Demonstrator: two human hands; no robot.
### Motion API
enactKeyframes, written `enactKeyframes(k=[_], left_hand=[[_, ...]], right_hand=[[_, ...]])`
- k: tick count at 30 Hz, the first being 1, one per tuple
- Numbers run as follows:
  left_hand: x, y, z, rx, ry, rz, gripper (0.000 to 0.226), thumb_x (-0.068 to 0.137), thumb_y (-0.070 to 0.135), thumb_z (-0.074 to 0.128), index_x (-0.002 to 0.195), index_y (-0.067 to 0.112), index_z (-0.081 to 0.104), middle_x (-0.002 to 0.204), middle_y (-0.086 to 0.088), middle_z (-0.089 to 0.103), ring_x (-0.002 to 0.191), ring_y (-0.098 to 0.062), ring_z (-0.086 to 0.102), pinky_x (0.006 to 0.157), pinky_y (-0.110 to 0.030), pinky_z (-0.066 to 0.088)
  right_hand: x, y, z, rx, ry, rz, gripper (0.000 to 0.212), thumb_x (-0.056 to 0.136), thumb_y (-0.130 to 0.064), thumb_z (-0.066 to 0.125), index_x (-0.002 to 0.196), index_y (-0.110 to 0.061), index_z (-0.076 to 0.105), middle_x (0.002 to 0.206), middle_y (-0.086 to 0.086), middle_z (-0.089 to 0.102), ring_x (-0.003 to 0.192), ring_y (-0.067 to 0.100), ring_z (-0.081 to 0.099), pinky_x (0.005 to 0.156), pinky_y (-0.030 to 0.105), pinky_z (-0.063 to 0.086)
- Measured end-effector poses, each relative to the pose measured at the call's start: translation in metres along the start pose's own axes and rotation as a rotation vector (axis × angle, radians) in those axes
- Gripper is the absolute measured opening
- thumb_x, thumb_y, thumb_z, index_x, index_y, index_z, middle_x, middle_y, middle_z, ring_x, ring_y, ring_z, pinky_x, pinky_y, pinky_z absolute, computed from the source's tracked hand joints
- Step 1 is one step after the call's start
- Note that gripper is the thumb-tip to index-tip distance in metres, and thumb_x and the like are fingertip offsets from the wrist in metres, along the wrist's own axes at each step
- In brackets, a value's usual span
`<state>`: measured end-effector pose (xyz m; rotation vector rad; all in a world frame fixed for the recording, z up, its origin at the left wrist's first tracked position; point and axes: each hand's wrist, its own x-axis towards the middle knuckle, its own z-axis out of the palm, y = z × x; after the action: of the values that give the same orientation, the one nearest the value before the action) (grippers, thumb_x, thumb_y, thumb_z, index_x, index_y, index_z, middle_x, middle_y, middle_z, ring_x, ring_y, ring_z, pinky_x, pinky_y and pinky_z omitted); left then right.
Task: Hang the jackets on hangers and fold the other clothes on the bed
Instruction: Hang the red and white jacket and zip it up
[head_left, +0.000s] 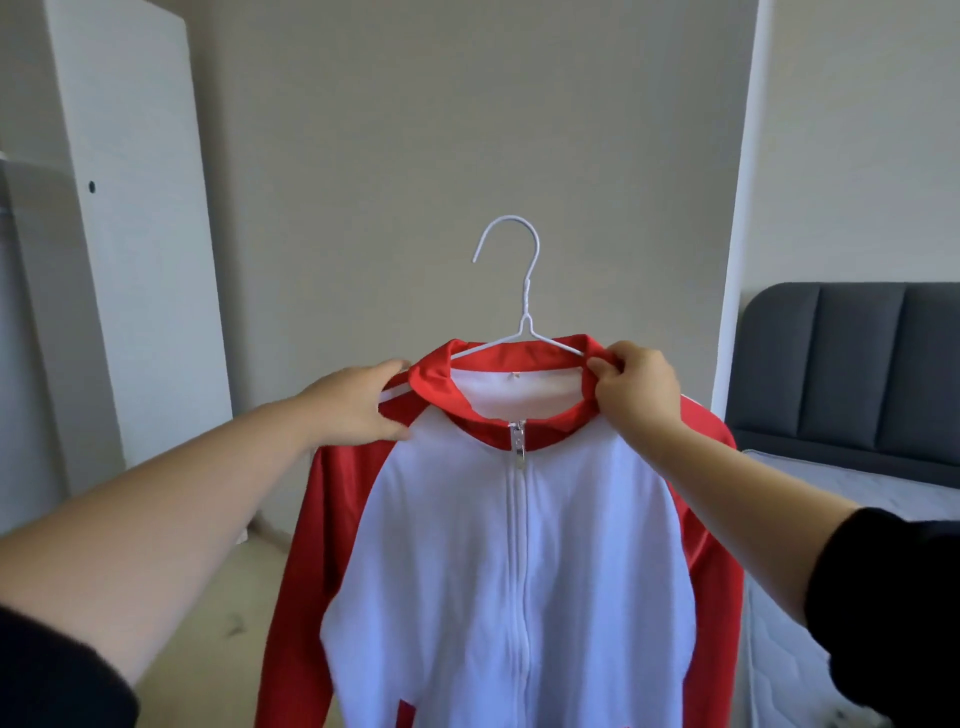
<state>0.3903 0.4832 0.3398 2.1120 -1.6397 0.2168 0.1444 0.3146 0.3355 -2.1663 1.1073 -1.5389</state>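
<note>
A red and white zip jacket hangs in the air in front of me, zipped to the collar, on a white wire hanger whose hook points up and to the left. My left hand grips the jacket's left shoulder beside the red collar. My right hand pinches the right side of the collar where the hanger's arm goes under the fabric. The jacket's lower part runs out of the frame at the bottom.
A bed with a dark grey padded headboard and a pale mattress stands at the right. A white wardrobe door stands open at the left. A beige wall is straight ahead, with pale floor below.
</note>
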Motion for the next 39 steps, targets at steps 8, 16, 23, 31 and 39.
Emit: enactKeyframes(k=[8, 16, 23, 31, 39], left_hand=[[0.019, 0.007, 0.002, -0.293, 0.073, -0.097, 0.026, 0.097, 0.018, 0.053, 0.072, 0.012, 0.059, 0.071, -0.001, 0.055, 0.074, -0.016, 0.048, 0.065, -0.023, 0.037], [0.076, -0.077, 0.04, 0.15, 0.287, -0.204, 0.023, 0.093, 0.03, 0.057, 0.078, 0.013, 0.06, 0.089, -0.013, 0.065, 0.09, -0.036, 0.058, 0.068, -0.033, 0.038], [0.161, -0.194, 0.072, 0.233, 0.356, -0.243, 0.023, 0.094, 0.03, 0.054, 0.083, 0.01, 0.057, 0.089, -0.014, 0.066, 0.083, -0.038, 0.057, 0.066, -0.034, 0.041], [0.2, -0.266, 0.012, 0.315, 0.261, -0.352, 0.021, 0.094, 0.029, 0.054, 0.086, 0.01, 0.057, 0.087, -0.014, 0.066, 0.081, -0.04, 0.059, 0.064, -0.034, 0.038], [0.202, -0.283, -0.164, 0.267, 0.2, -0.529, 0.022, 0.088, 0.028, 0.045, 0.082, 0.01, 0.056, 0.085, -0.014, 0.065, 0.083, -0.039, 0.059, 0.069, -0.04, 0.047]], right_hand=[[-0.005, -0.002, 0.031, 0.003, 0.029, -0.049, 0.014, 0.09, -0.018, 0.057, 0.081, -0.008, 0.063, 0.084, 0.018, 0.068, 0.083, 0.038, 0.06, 0.065, 0.032, 0.033], [0.035, 0.004, 0.14, 0.033, -0.047, -0.063, 0.015, 0.09, -0.018, 0.057, 0.088, -0.006, 0.067, 0.088, 0.018, 0.07, 0.086, 0.038, 0.06, 0.074, 0.035, 0.037], [0.1, 0.011, 0.296, 0.078, -0.141, -0.038, 0.015, 0.09, -0.016, 0.057, 0.086, -0.004, 0.065, 0.085, 0.018, 0.069, 0.083, 0.039, 0.06, 0.076, 0.039, 0.043], [0.165, -0.045, 0.376, 0.166, -0.374, -0.048, 0.014, 0.088, -0.02, 0.06, 0.075, -0.015, 0.057, 0.066, 0.0, 0.057, 0.072, 0.028, 0.055, 0.062, 0.029, 0.033], [0.266, -0.193, 0.358, -0.072, -0.761, -0.273, 0.053, 0.091, -0.054, 0.052, 0.055, -0.017, 0.043, 0.056, -0.005, 0.045, 0.058, 0.02, 0.043, 0.047, 0.027, 0.024]])
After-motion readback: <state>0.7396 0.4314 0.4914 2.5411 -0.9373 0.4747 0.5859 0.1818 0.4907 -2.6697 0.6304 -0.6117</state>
